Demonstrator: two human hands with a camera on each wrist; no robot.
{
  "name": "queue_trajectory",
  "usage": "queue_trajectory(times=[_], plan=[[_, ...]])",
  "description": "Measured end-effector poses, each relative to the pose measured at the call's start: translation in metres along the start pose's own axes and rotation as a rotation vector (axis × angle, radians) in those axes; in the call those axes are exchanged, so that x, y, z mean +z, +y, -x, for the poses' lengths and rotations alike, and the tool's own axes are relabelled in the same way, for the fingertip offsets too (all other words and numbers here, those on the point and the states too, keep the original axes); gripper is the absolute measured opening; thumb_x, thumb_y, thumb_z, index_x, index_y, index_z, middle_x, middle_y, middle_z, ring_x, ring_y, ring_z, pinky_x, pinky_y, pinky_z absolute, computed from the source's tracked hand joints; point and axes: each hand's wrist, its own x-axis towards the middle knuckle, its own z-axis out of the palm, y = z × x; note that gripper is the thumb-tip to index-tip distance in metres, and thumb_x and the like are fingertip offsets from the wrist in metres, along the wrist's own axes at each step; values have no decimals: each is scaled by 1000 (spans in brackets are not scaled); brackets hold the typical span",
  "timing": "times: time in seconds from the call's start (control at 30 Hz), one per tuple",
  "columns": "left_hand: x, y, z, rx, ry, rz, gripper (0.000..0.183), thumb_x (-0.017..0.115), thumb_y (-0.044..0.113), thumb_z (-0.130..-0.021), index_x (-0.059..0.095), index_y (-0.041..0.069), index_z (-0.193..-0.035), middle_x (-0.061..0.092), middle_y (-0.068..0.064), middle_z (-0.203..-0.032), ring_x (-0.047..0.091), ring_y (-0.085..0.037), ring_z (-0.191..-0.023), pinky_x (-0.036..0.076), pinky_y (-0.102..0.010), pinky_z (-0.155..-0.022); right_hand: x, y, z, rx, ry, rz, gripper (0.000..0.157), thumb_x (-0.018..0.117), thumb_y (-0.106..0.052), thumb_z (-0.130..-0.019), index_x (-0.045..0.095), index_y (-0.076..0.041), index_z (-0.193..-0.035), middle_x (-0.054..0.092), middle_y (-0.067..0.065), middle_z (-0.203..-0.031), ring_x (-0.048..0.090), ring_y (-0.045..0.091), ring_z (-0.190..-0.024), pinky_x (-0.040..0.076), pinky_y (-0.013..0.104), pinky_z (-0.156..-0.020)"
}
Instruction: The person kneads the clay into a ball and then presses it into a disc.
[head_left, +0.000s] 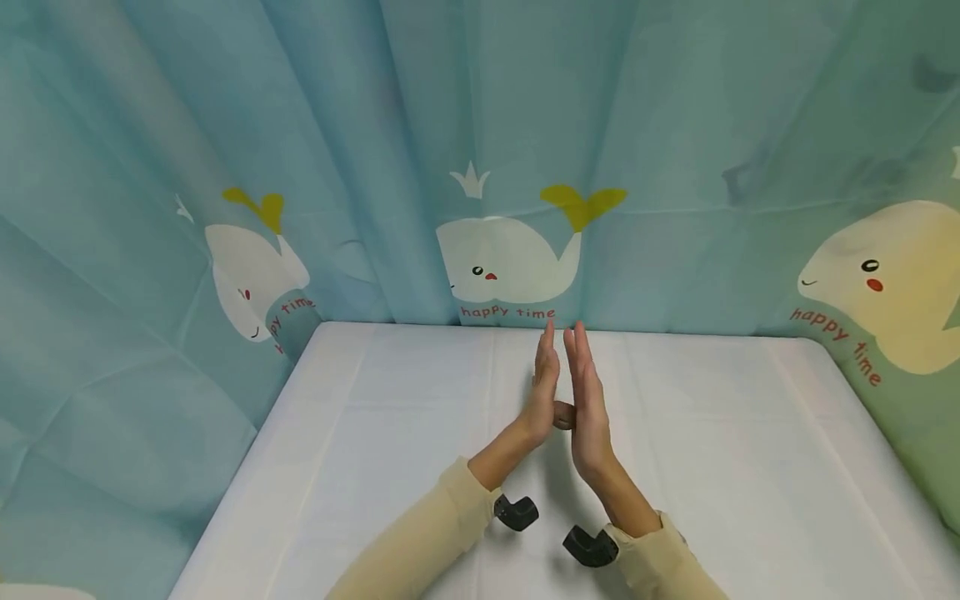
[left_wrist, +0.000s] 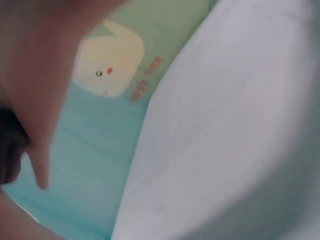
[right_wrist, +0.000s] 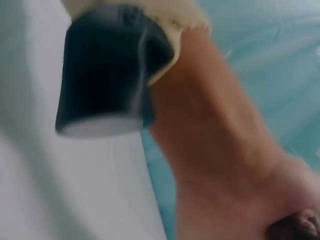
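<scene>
Above the table, my left hand (head_left: 542,402) and my right hand (head_left: 591,417) face each other palm to palm, fingers straight and pointing away from me. Between the palms sits a small, roundish brown lump (head_left: 564,415), touched from both sides. Its kind cannot be told. The left wrist view catches the lump (left_wrist: 10,150) dark and blurred at the left edge, partly cut off by the frame. At the lower right corner of the right wrist view, a part of the lump (right_wrist: 300,227) looks dark and slightly shiny. The palm surfaces are mostly hidden.
A white-covered table (head_left: 405,392) lies under the hands. Behind it hangs a blue-green curtain (head_left: 675,125) printed with whales. Black wrist cameras sit at both cuffs, the left camera (head_left: 516,512) and the right camera (head_left: 591,547) close to each other. Cream sleeves (head_left: 427,533) cover the forearms.
</scene>
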Motion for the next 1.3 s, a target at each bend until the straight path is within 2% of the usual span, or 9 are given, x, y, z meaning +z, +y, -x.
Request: queue_trajectory(times=[0.2, 0.3, 0.43, 0.63, 0.77, 0.87, 1.17, 1.2, 1.3], plan=[[7, 2, 11, -2, -60, 23, 67, 4, 55, -109, -7, 23, -166, -8, 4, -172, -9, -16, -157, 1, -53, -124, -11, 10, -12, 36, 86, 29, 53, 14, -51, -111, 10, -46, -163, 13, -13, -170, 6, 2, -154, 7, 44, -121], [10, 15, 14, 61, -76, 68, 67, 3, 52, -110, -8, 17, -166, -10, -1, -172, -10, -18, -157, -2, -52, -124, -17, 25, -13, 62, 120, -4, 54, 14, -49, -112, 8, -41, -165, 11, -10, -171, 39, 0, -137, 29, 30, -109], [10, 29, 12, 113, -95, 67, 72, 7, 55, -109, -6, 14, -166, -7, -2, -173, -7, -18, -157, -1, -51, -125, -11, 35, -4, 41, 93, -114, 59, 7, -46, -112, 2, -26, -167, 3, -5, -173, 40, -2, -137, 38, 15, -98], [7, 8, 12, -48, -50, 54, 65, 2, 52, -109, -5, 21, -167, -5, 0, -173, 28, -7, -144, 27, -37, -114, 2, 9, 0, -48, 57, -47, 59, 10, -48, -111, 5, -31, -167, 10, -6, -172, 2, 16, -158, 28, 23, -110], [5, 3, 15, -27, -70, 130, 63, 3, 48, -110, -9, 23, -166, -11, 1, -172, 23, -12, -148, 25, -40, -116, -3, 4, -10, -41, 77, 103, 54, 12, -43, -111, 10, -40, -165, 12, -12, -170, 3, 8, -156, 9, 42, -120], [6, 10, 16, 26, -104, 131, 63, 5, 51, -110, -10, 24, -166, -12, 6, -171, -10, -14, -156, 0, -48, -125, -14, 13, -15, -12, 127, 64, 53, 12, -45, -112, 11, -42, -164, 11, -10, -171, 4, 6, -156, 15, 35, -118], [-3, 7, 5, 9, 0, 134, 62, 9, 48, -111, -7, 25, -166, -9, 3, -172, -7, -14, -155, -2, -54, -123, 10, 7, 4, -50, -12, 71, 54, 10, -38, -113, 9, -33, -166, 7, -12, -171, 4, 11, -156, 26, 23, -109], [-3, 5, 6, 10, -15, 118, 63, 8, 50, -110, -9, 25, -166, -10, 2, -172, 14, -16, -154, 12, -52, -122, 9, 3, 3, -53, -15, 77, 54, 9, -39, -112, 8, -35, -166, 7, -12, -171, 4, 11, -155, 30, 23, -104], [1, 4, 11, 7, -67, 119, 63, 5, 49, -110, -11, 25, -165, -13, 5, -171, 11, -11, -152, 14, -47, -121, -2, 0, -7, -14, 30, 113, 55, 10, -46, -111, 7, -40, -165, 11, -14, -170, 29, 8, -146, 37, 24, -75]])
